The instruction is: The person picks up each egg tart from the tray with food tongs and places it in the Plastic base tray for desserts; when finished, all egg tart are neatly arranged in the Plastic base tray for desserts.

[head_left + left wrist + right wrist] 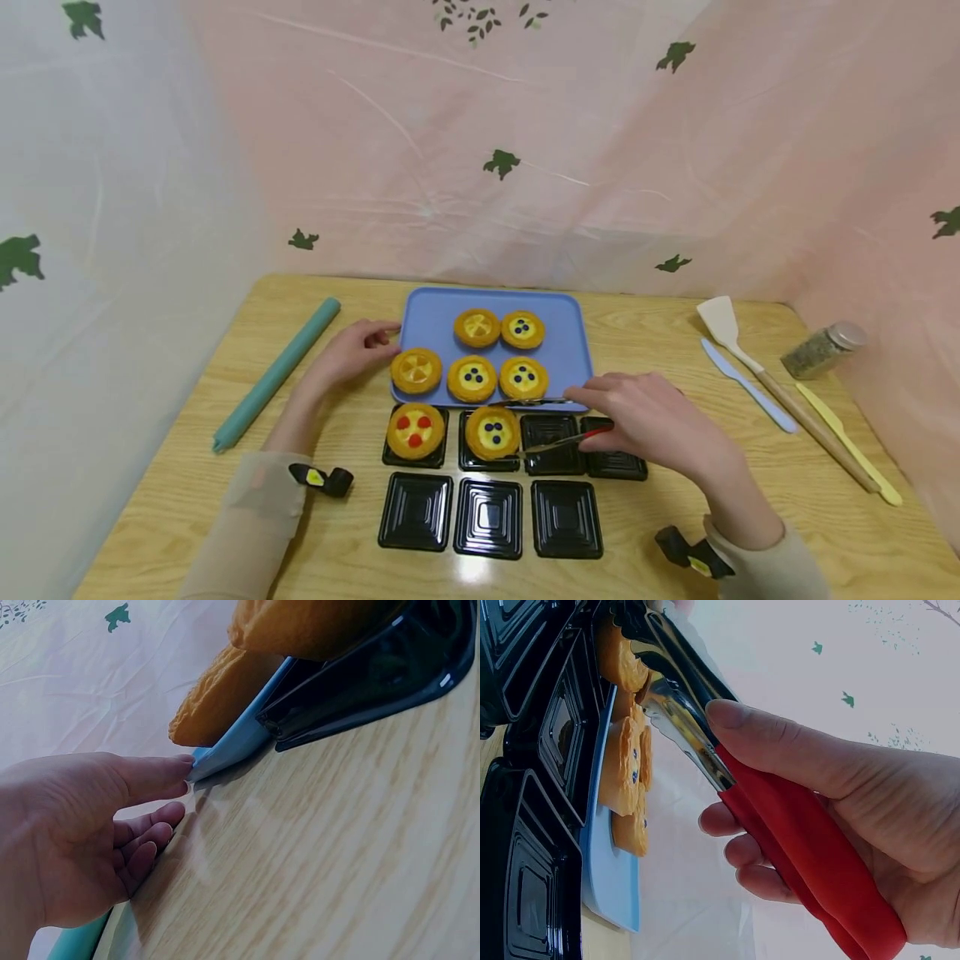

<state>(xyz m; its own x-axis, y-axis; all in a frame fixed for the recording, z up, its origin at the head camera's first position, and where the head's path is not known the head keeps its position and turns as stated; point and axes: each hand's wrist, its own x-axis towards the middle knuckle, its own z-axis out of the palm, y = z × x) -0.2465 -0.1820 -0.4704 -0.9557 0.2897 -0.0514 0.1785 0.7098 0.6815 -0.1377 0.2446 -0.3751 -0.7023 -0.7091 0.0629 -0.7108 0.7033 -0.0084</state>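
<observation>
My right hand (652, 421) holds metal tongs (682, 690) by their red handles, thumb on one arm and fingers curled round the other. In the head view the tongs' two arms reach to either side of a blueberry-topped tart (492, 433), which sits over a black square tray. My left hand (352, 354) rests at the left edge of the blue tray (558, 312). In the left wrist view its fingertips (180, 759) touch the tray's rim, and the other fingers are loosely bent close over the tabletop. A strawberry-topped tart (415, 432) sits in the black tray (390, 454) nearest that hand.
Several more tarts (472, 379) stand on the blue tray. Further black square trays (416, 512) lie in two rows before it. A teal rolling pin (277, 375) lies at left. At right are a white spatula (720, 321), blue knife (746, 383), yellow knife (847, 442) and spice jar (821, 350).
</observation>
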